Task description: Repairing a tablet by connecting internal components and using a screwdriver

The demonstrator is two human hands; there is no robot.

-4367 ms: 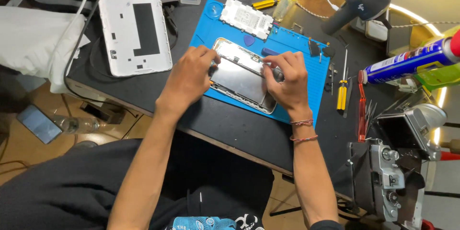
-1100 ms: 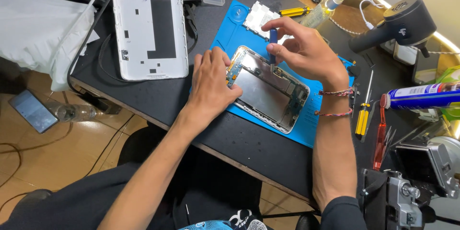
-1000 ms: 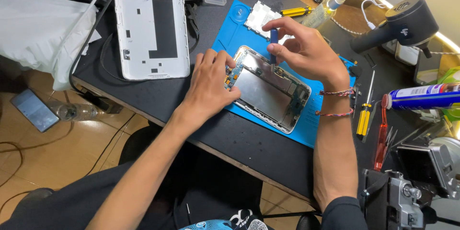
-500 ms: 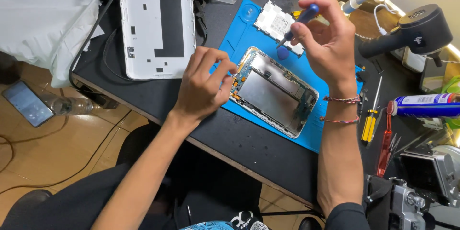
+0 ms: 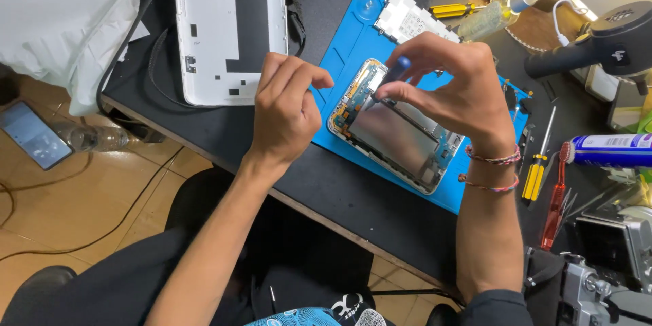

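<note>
White back cover (image 5: 231, 27) lies top left on desk. Opened tablet (image 5: 397, 136) sits on blue mat (image 5: 353, 47). Left hand (image 5: 285, 112), fingers curled together, beside tablet edge. Right hand (image 5: 455, 88) fingers clamped on blue screwdriver (image 5: 392, 75), tip on tablet.

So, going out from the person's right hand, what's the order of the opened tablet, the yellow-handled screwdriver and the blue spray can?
From the right hand:
1. Opened tablet, right under the fingers, on the blue mat.
2. Yellow-handled screwdriver, on the dark table, past the wrist.
3. Blue spray can, lying at the right edge.

Phone screen (image 5: 32, 134) on floor; blue-white labelled can (image 5: 608, 150) right.
</note>
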